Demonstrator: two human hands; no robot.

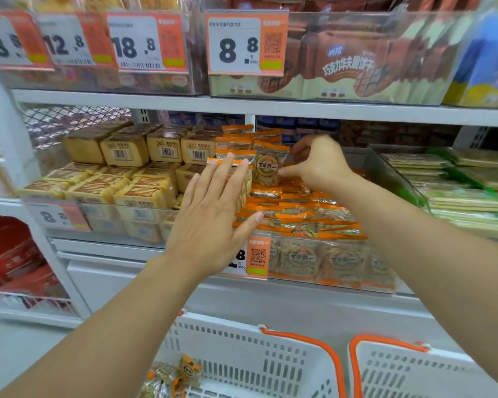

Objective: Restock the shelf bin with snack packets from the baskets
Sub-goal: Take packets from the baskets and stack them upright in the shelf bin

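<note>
The clear shelf bin [342, 285] on the middle shelf holds several orange-edged snack packets [308, 214], with more stacked upright at its back. My right hand [316, 163] pinches one upright packet [268, 168] by its right edge at the back of the bin. My left hand [213, 216] is flat with straight fingers and presses against the left side of the packet stack. Below, a white basket with orange handles [242, 349] holds a few loose packets [179, 374] at its left. A second white basket [408, 372] stands to its right; its contents are out of sight.
Yellow boxed cakes [121, 179] fill the bin to the left. Green-and-cream flat packs [457, 185] fill the bin to the right. The shelf above carries chocolate wafer bags [348, 67] behind price tags. Red packs [12, 262] sit in a wire rack at lower left.
</note>
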